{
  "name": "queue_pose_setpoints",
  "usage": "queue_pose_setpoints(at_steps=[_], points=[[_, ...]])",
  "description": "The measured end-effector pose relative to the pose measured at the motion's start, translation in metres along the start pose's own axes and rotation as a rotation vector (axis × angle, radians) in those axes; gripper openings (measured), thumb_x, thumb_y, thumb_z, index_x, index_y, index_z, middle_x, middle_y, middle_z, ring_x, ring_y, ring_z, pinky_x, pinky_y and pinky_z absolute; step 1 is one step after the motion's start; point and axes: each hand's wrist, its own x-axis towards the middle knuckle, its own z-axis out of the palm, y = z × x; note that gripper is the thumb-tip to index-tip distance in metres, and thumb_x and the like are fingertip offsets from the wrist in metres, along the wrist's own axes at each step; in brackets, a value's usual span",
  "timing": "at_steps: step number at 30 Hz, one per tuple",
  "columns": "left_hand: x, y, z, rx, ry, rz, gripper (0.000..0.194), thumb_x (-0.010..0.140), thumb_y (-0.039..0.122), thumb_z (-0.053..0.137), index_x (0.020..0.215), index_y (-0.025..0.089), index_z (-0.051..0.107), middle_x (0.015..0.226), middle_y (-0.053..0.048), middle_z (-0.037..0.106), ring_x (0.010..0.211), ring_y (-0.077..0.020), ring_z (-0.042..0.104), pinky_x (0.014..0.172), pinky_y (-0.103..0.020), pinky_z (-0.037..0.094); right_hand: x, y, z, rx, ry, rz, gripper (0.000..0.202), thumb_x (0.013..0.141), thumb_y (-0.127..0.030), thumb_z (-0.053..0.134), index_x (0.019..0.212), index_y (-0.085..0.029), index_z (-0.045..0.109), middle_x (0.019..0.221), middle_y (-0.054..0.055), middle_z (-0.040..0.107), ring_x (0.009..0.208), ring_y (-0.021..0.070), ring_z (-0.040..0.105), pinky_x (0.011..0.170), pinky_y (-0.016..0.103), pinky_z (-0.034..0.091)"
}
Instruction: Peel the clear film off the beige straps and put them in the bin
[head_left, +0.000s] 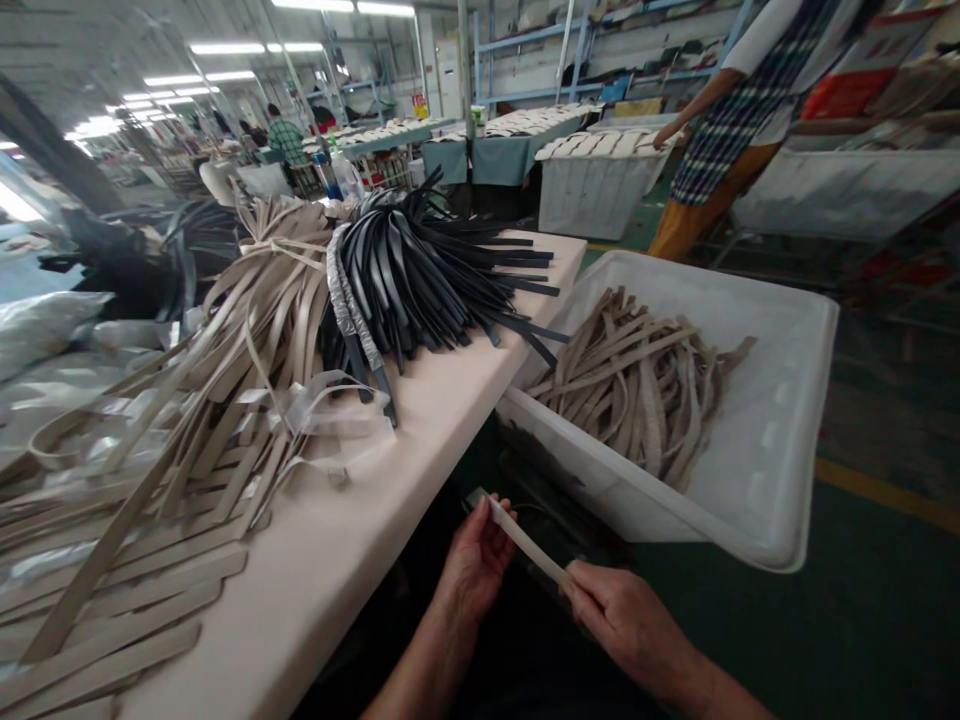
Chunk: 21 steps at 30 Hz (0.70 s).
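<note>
Below the table edge, a thin beige leather strip [527, 545] is held taut between both hands, left hand [474, 562] pinched on its upper end, right hand [626, 620] closed on the lower. A white plastic bin [780, 440] of similar tan strips [637, 385] stands just beside, within reach; heaped beige strips [187, 400] and a black strap bundle [427, 270] lie on the pale table [442, 400].

Bright ceiling tubes [225, 47] glaring at top left, even light, soft shadows, wide-angle stretch and blur toward edges.
</note>
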Motion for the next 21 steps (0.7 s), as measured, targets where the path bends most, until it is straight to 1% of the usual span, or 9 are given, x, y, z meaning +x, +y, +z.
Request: queue_pose_setpoints(at_steps=[3,7,12,17,21], points=[[0.0031,-0.0008,-0.0027,-0.009,0.004,-0.005,0.01,0.091,0.022,0.065,0.092,0.014,0.069,0.081,-0.006,0.078,0.068,-0.0147,0.074,0.059,-0.024,0.058,-0.0049,0.0014,0.0012,0.011,0.026,-0.015,0.037,0.099,-0.041,0.027,0.072,-0.023,0.046,0.072,0.004,0.06,0.068,0.0203,0.058,0.065,0.032,0.038],[0.0034,-0.001,-0.0036,-0.021,-0.011,-0.006,0.01,0.092,0.023,0.064,0.092,0.014,0.07,0.079,-0.004,0.077,0.067,-0.0137,0.073,0.059,-0.024,0.058,-0.0096,0.003,0.0022,0.03,0.087,-0.037,0.04,0.101,-0.043,0.029,0.072,-0.023,0.046,0.071,0.004,0.06,0.066,0.0197,0.058,0.064,0.032,0.038],[0.001,-0.0013,-0.0012,-0.016,-0.005,-0.015,0.011,0.091,0.023,0.064,0.09,0.014,0.07,0.08,-0.005,0.078,0.065,-0.0137,0.072,0.057,-0.024,0.058,-0.0059,0.0054,0.0061,0.011,0.09,-0.049,0.04,0.102,-0.042,0.029,0.073,-0.023,0.048,0.071,0.004,0.061,0.066,0.0195,0.058,0.063,0.031,0.039],[0.0049,-0.0013,-0.0041,-0.013,-0.004,-0.004,0.01,0.092,0.023,0.064,0.091,0.014,0.07,0.079,-0.004,0.077,0.066,-0.013,0.072,0.058,-0.023,0.058,-0.0066,0.0048,0.007,0.003,0.104,-0.077,0.04,0.102,-0.041,0.029,0.072,-0.023,0.046,0.069,0.003,0.06,0.064,0.0185,0.057,0.062,0.031,0.037],[0.0065,-0.001,-0.0045,-0.004,-0.004,0.0,0.011,0.092,0.023,0.064,0.091,0.014,0.07,0.079,-0.004,0.077,0.067,-0.013,0.073,0.057,-0.023,0.058,-0.0069,0.0054,0.0083,-0.002,0.116,-0.083,0.039,0.103,-0.041,0.03,0.073,-0.023,0.047,0.07,0.003,0.06,0.063,0.0181,0.057,0.061,0.03,0.037]])
